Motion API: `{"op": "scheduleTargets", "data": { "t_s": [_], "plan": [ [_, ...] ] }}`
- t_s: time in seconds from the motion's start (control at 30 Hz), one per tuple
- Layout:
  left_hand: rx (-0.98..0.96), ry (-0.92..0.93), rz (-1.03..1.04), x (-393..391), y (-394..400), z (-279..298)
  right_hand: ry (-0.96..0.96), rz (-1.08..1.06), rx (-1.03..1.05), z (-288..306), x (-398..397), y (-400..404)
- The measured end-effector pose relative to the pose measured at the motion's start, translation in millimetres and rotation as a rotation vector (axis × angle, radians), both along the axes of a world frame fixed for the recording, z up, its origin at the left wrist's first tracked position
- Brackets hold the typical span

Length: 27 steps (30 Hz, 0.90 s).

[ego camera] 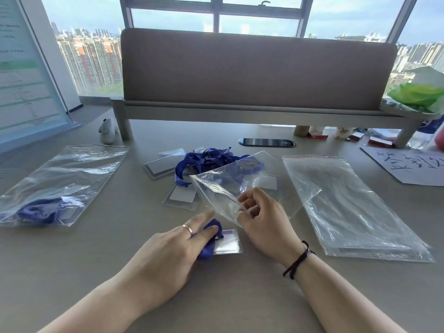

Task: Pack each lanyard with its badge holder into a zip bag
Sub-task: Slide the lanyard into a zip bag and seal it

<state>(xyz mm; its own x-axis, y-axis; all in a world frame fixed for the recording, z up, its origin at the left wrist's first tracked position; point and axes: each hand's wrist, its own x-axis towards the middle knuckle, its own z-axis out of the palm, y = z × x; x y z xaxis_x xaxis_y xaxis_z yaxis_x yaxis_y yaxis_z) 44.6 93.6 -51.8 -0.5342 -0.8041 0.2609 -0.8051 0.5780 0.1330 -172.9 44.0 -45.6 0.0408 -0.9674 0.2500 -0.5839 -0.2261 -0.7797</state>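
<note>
Pinching an empty zip bag (pixel 242 188) open with right hand (pixel 262 219), left hand (pixel 173 251) gripping bundled lanyard (pixel 211 239)

1. Bright, even daylight comes through the tall metal-framed window (pixel 216 15) at the far side of the desk.
2. The sky beyond is pale and close to washed out.
3. The brown padded screen panel (pixel 257 70) stands backlit and looks dull.
4. Shadows on the smooth grey desk top (pixel 240 296) are soft and faint.
5. White glare streaks the stack of clear plastic zip bags (pixel 355 207).
6. Wide-angle distortion bends the edges; the leaning white printed board (pixel 24 68) is blurred, its text unreadable.
</note>
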Motion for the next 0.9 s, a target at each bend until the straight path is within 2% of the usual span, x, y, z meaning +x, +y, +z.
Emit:
{"op": "scheduleTargets", "data": {
  "t_s": [0.2,0.43,0.5,0.67,0.9],
  "plan": [
    [0.008,0.12,-0.04,13.1,-6.2,-4.5,0.026,0.009,0.029,-0.5,-0.4,0.1],
    [-0.164,0.306,-0.107,6.6,-3.2,17.3,-0.017,0.038,0.103,2.6,-1.9,-2.3],
    [-0.214,0.259,-0.116,6.6,-3.7,17.3,0.008,0.054,0.103,2.2,-1.6,-1.2],
    [-0.274,-0.048,-0.053,15.0,-11.6,16.5,0.081,0.098,0.061,5.1,0.0,2.8],
    [-0.325,-0.162,-0.02,9.9,-11.6,15.5,0.028,0.096,-0.045,12.5,3.0,8.1]
  ]
}}
